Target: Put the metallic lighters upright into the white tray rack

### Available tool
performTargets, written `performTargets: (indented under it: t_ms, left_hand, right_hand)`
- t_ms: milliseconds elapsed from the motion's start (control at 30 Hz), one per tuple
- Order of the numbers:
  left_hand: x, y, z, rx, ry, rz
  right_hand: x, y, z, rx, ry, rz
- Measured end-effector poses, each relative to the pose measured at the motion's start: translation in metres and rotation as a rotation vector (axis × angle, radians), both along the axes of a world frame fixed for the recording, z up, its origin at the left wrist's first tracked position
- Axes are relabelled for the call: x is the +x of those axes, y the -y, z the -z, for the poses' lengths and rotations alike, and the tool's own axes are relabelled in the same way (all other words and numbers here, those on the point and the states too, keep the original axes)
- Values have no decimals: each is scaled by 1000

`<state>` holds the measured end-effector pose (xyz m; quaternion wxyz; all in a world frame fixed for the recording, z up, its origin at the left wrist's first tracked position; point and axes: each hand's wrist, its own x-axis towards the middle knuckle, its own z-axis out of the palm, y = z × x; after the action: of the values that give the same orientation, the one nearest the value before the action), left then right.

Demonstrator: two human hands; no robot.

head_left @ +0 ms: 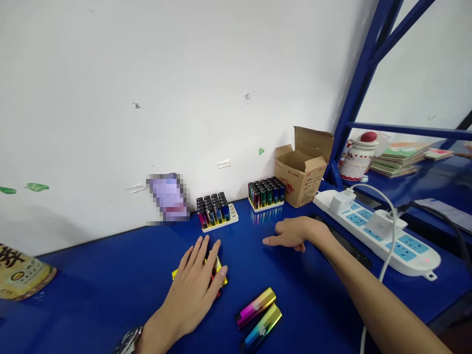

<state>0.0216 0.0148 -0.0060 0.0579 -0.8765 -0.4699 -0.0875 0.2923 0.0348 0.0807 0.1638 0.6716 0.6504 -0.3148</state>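
Note:
My left hand (pixel 193 285) lies flat, fingers spread, on top of a small pile of lighters (pixel 221 276) with yellow and red showing at its edges. My right hand (pixel 293 232) rests on the blue table (pixel 92 295), fingers curled and the index finger pointing left; nothing shows in it. Two iridescent lighters (pixel 260 317) lie side by side near the front, between my arms. Two white trays of upright lighters stand by the wall: one (pixel 216 210) beyond my left hand, one (pixel 266 193) beyond my right.
An open cardboard box (pixel 303 169) stands to the right of the trays. A white power strip (pixel 379 231) with plugged chargers and a cable lies at the right. A blue shelf frame (pixel 363 73), a jar and stacked booklets (pixel 400 157) are behind. A packet (pixel 20 273) sits far left.

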Motion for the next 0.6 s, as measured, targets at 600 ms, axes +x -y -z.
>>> performTargets:
  t_ms: [600]
  left_hand:
    - [-19,-15,-7,55,40,-281]
  right_hand:
    - [-62,32,12,296,-148,-631]
